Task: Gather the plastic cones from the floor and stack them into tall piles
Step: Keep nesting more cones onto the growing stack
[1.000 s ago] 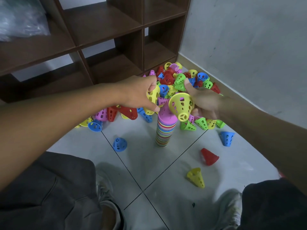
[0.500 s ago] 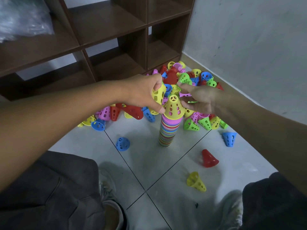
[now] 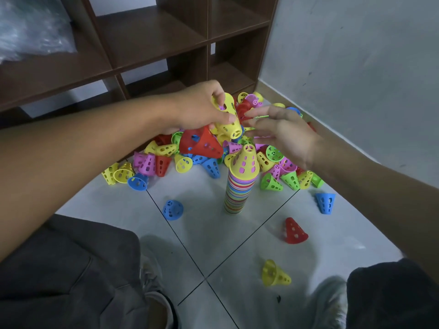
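A tall striped stack of cones [image 3: 236, 193] stands on the floor tiles, topped by a yellow cone [image 3: 245, 161]. Behind it lies a heap of loose cones [image 3: 268, 160] in several colours, against the shelf and wall. My left hand [image 3: 202, 108] grips a few nested yellow cones [image 3: 229, 118] above the heap, and a red cone [image 3: 198, 142] hangs under that hand. My right hand [image 3: 282, 132] hovers just right of them with fingers spread and nothing in it, above and behind the stack's top.
Single cones lie apart on the tiles: a blue cone [image 3: 173, 209], another blue cone [image 3: 325, 202], a red one [image 3: 294, 231], a yellow one [image 3: 275, 273]. A dark wooden shelf unit [image 3: 154, 43] stands behind. The grey wall [image 3: 356, 67] is at right. My knees and shoes fill the bottom.
My right hand set its yellow cone on top of the stack, let go and lifted away. My left hand kept its yellow cones and rose a little.
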The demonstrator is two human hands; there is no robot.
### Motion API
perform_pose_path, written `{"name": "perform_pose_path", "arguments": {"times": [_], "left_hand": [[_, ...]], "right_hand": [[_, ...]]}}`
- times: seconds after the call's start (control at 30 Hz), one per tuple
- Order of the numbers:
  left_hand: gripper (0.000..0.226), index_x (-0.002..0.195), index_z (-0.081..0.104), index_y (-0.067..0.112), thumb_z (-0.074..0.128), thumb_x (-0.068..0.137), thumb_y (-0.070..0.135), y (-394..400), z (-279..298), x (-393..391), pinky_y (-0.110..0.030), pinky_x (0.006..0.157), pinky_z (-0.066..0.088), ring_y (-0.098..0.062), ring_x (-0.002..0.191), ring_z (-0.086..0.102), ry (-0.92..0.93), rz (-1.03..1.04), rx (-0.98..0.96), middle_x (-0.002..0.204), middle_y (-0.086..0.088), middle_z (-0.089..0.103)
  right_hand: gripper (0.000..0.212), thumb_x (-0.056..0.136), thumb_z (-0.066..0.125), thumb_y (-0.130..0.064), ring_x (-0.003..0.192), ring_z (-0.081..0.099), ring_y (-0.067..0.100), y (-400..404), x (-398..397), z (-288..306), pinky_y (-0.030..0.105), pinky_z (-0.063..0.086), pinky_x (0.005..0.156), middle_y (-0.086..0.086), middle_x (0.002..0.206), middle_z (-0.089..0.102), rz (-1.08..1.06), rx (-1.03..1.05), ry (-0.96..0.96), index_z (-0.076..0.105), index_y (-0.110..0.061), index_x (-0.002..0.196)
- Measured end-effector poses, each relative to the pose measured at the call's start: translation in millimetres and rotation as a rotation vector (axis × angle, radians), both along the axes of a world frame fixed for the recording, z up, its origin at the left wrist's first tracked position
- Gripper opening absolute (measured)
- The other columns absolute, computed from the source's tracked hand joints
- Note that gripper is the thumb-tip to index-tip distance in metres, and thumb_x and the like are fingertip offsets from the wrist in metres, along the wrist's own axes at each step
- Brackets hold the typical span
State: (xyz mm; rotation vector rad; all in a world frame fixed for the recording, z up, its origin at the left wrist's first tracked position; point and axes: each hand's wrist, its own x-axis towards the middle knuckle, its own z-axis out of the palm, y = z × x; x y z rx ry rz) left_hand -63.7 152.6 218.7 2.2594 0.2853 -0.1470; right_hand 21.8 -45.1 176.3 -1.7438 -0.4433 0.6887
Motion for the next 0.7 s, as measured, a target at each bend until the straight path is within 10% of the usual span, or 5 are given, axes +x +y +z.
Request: {"name": "perform_pose_path", "arguments": {"times": [0.13, 0.3, 0.4, 0.7], "left_hand": [[0.019, 0.105, 0.054, 0.021, 0.066, 0.097, 0.033, -5, -1, 4, -0.027, 0.068, 0.052, -0.013, 0.084, 0.064, 0.002, 0.074, -0.171, 0.102, -0.005, 0.063], [0.018, 0.114, 0.055, 0.011, 0.056, 0.104, 0.025, -18, 5, -1, -0.033, 0.083, 0.056, -0.018, 0.087, 0.062, -0.009, 0.077, -0.387, 0.104, -0.009, 0.061], [0.028, 0.122, 0.054, 0.006, 0.055, 0.104, 0.027, -23, 8, -7, -0.041, 0.093, 0.057, -0.020, 0.088, 0.064, -0.028, 0.067, -0.391, 0.118, -0.016, 0.061], [0.024, 0.113, 0.055, 0.022, 0.065, 0.096, 0.036, -5, 2, -11, -0.047, 0.084, 0.055, -0.018, 0.082, 0.068, -0.149, 0.223, -0.194, 0.102, -0.010, 0.072]], "right_hand": [[0.035, 0.091, 0.073, -0.020, 0.098, 0.073, 0.020, -2, -12, 1, 0.034, 0.057, 0.092, 0.007, 0.107, 0.076, 0.044, 0.010, -0.001, 0.063, -0.019, 0.125], [0.036, 0.090, 0.074, -0.035, 0.084, 0.067, 0.010, -2, -25, -1, 0.024, 0.052, 0.070, -0.005, 0.088, 0.070, -0.072, -0.161, -0.466, 0.061, -0.021, 0.122], [0.037, 0.100, 0.060, -0.037, 0.086, 0.062, 0.006, -2, -25, -1, 0.008, 0.040, 0.064, -0.006, 0.090, 0.065, -0.130, -0.243, -0.653, 0.058, -0.017, 0.131], [0.023, 0.099, 0.060, -0.036, 0.072, 0.058, 0.019, -25, -18, 6, 0.026, 0.044, 0.060, 0.009, 0.085, 0.066, -0.226, -0.307, -0.687, 0.060, -0.014, 0.104]]}}
